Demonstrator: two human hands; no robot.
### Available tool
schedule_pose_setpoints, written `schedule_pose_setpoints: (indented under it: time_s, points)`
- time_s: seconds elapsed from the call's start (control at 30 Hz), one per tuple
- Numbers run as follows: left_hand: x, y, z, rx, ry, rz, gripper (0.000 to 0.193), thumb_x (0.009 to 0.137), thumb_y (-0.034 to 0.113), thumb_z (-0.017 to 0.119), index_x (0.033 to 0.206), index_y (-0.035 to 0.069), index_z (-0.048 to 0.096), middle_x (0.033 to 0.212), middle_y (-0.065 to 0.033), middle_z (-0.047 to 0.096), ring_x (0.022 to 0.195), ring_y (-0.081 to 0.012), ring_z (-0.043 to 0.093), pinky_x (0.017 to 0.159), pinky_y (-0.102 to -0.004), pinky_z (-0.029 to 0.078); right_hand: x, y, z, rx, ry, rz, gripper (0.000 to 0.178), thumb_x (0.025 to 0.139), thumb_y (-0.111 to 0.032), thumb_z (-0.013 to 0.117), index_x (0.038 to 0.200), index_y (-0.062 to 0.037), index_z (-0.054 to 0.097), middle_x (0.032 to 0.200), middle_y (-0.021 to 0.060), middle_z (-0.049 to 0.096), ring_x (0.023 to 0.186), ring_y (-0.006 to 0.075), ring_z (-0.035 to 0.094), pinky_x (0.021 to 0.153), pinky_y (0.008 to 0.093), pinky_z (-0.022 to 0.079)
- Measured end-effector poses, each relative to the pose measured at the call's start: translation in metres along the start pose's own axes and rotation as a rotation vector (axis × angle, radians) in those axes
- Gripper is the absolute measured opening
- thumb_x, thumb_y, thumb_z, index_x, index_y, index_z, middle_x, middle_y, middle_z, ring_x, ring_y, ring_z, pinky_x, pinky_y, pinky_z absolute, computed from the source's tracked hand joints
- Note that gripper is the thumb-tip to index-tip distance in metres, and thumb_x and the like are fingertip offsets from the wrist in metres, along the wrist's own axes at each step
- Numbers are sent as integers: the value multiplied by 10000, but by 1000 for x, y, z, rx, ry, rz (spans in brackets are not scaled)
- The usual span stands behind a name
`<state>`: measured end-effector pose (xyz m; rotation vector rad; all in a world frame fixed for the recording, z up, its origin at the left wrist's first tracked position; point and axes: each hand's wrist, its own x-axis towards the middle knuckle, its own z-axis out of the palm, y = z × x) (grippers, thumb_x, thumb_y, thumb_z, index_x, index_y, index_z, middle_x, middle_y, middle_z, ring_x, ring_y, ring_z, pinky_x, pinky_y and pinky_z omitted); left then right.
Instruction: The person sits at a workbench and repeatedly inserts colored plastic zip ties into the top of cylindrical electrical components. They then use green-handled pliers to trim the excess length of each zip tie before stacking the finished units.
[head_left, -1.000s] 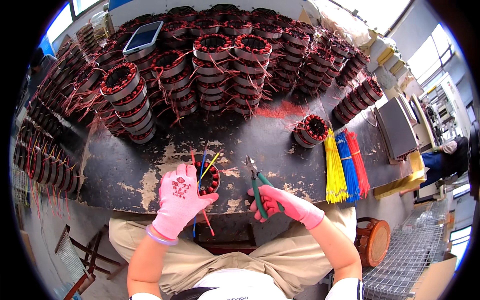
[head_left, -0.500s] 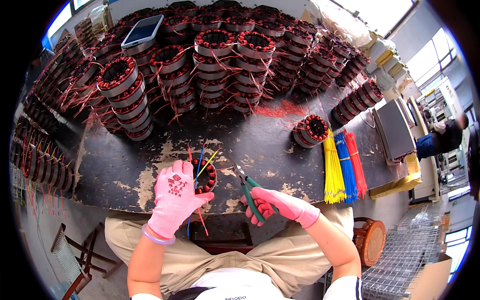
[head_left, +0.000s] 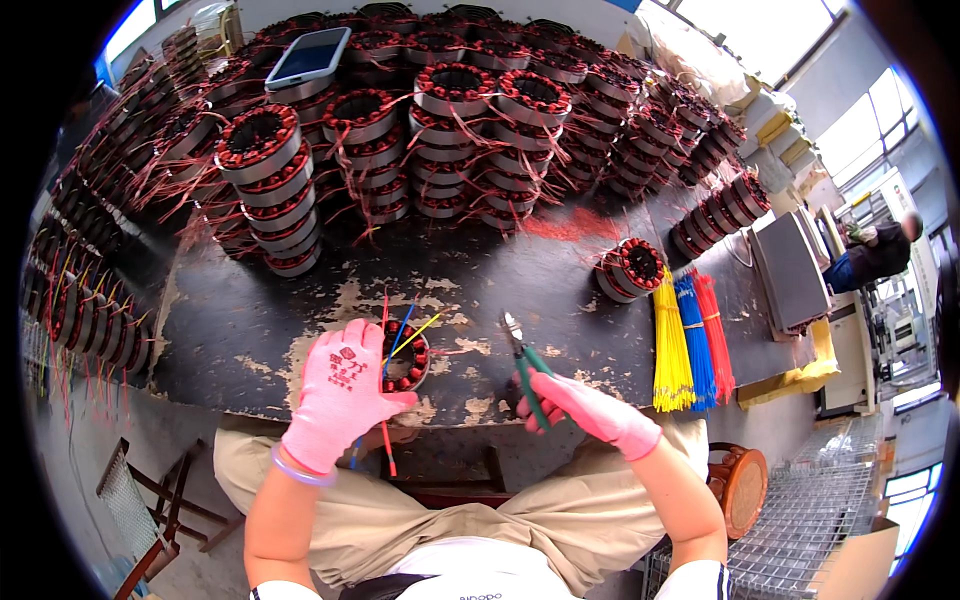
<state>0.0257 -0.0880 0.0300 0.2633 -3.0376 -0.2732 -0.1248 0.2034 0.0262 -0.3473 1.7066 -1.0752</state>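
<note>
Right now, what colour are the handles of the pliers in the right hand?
Green, seen in the head view: the pliers sit in the pink-gloved right hand.

Pink-gloved hands point(head_left: 340, 395), green-handled pliers point(head_left: 528, 372), red-wound stator point(head_left: 403, 357), yellow, blue, red wire bundles point(head_left: 692, 340).

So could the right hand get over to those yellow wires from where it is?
Probably yes. The right hand already grips green-handled cutters, but the worn bench top between it and the yellow wire bundle lies bare, so nothing seems to block the way.
</note>
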Motion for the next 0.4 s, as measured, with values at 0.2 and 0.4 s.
schedule_pose_setpoints:
  time_s: [0.2,0.4]
  points:
    - [-40,-72,-30,-34,-25,-63,766,590,311,907,1228,31,590,1270,-164,599,1127,-376,598,1009,-447,469,33,-62,46,-1039,535,-438,743,869,-482,722,1430,-32,535,1238,182,609,1179,358,564,1004,461,447]
    - [-49,-105,-33,-32,-52,-212,857,589,282,912,1307,-10,546,1344,-197,589,1184,-403,595,1040,-465,465,158,-84,95,-1049,759,-491,840,765,-527,776,1419,-61,528,1245,178,558,1194,360,506,1049,485,377]
